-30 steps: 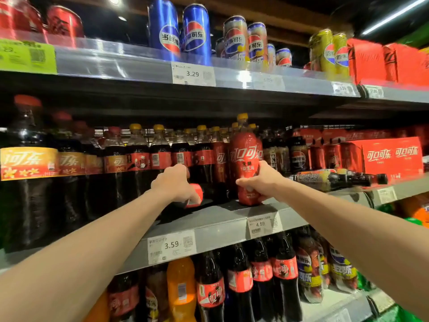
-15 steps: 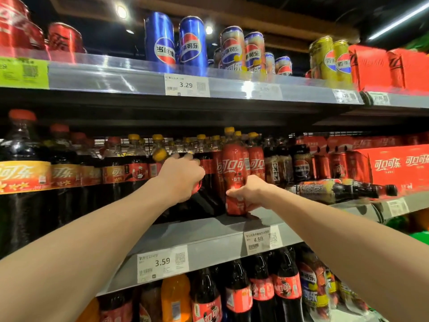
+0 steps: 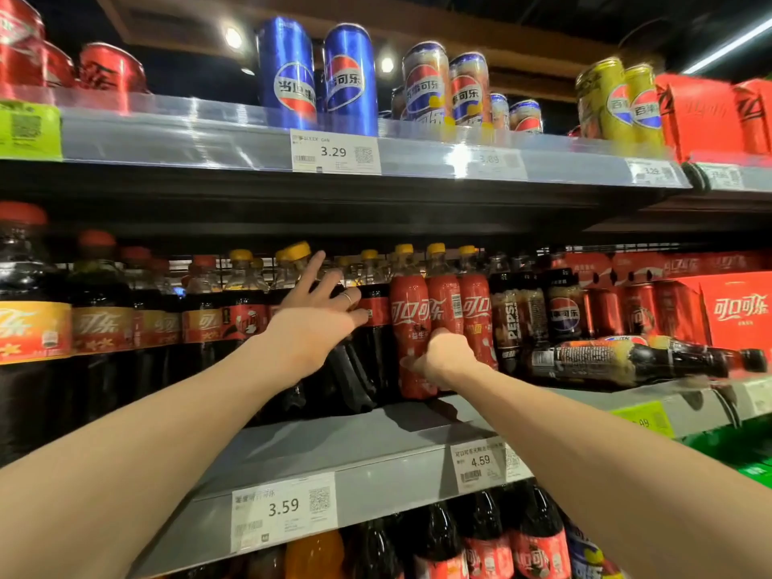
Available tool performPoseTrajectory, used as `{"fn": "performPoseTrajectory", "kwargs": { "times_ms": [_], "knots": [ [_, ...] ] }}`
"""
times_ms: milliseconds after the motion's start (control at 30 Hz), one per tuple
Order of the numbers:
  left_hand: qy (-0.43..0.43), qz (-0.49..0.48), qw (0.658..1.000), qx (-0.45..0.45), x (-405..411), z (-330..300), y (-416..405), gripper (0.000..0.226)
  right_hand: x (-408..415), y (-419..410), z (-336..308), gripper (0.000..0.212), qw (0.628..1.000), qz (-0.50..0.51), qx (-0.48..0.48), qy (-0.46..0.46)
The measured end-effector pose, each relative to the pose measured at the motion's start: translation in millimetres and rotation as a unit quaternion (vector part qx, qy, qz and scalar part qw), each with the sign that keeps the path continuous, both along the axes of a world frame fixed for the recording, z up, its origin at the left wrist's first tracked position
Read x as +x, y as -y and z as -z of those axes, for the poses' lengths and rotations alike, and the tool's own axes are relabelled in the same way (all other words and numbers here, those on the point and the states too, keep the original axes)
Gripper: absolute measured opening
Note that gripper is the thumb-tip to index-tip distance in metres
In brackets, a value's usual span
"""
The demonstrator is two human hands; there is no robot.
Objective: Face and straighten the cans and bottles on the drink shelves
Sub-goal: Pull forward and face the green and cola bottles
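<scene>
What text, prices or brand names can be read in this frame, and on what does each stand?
"3.29": price tag on the top shelf edge.
"3.59": price tag on the middle shelf edge.
"4.59": price tag further right on that edge.
"PEPSI": dark bottle standing right of the red bottles.
"可口可乐": red carton at the right.
The other top-shelf tags and the green labels are too blurred to read.

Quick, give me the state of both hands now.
Left hand: open, fingers spread against the dark cola bottles.
Right hand: closed, gripping the red-wrapped bottle.
</scene>
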State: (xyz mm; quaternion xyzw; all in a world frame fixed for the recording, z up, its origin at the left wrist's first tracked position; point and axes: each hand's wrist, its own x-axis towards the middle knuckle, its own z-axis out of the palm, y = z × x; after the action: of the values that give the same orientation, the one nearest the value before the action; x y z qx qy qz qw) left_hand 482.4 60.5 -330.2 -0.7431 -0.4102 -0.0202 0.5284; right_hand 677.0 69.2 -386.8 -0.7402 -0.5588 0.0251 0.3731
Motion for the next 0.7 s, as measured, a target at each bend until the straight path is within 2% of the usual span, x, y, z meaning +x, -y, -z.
{"fn": "performPoseTrajectory", "kwargs": {
  "times_ms": [100,167,200,233,267,367,433,600,700],
  "knots": [
    [0.0,0.02,1.0,0.001,-11,-2,0,0.073,-7,8,5,0.074,0.999,0.035,-0.011,-0.008],
    [0.002,0.039,0.999,0.003,-19,-3,0,0.069,-15,20,3,0.061,0.996,0.036,0.075,-0.033],
    [0.002,0.046,0.999,0.004,-24,-3,1,0.067,-21,28,-1,0.048,0.992,0.006,0.12,-0.029],
    [0.0,0.051,0.999,0.005,-28,-4,3,0.065,-26,35,-5,0.039,0.99,-0.041,0.129,-0.028],
    [0.0,0.056,0.998,0.005,-33,-4,7,0.064,-33,44,-9,0.038,0.99,-0.093,0.105,-0.028],
    [0.005,0.078,0.997,0.016,-47,-2,21,0.061,-58,47,-15,0.081,0.972,-0.225,-0.032,-0.057],
    [0.001,0.094,0.995,0.016,-58,-3,29,0.059,-77,43,-14,0.094,0.964,-0.258,-0.034,-0.052],
    [0.031,0.144,0.989,-0.002,-79,-8,35,0.065,-105,42,-16,0.1,0.965,-0.264,-0.005,0.006],
    [0.122,0.164,0.979,-0.012,-93,-1,31,0.092,-112,43,-20,0.095,0.966,-0.256,-0.031,-0.011]
  ]
}}
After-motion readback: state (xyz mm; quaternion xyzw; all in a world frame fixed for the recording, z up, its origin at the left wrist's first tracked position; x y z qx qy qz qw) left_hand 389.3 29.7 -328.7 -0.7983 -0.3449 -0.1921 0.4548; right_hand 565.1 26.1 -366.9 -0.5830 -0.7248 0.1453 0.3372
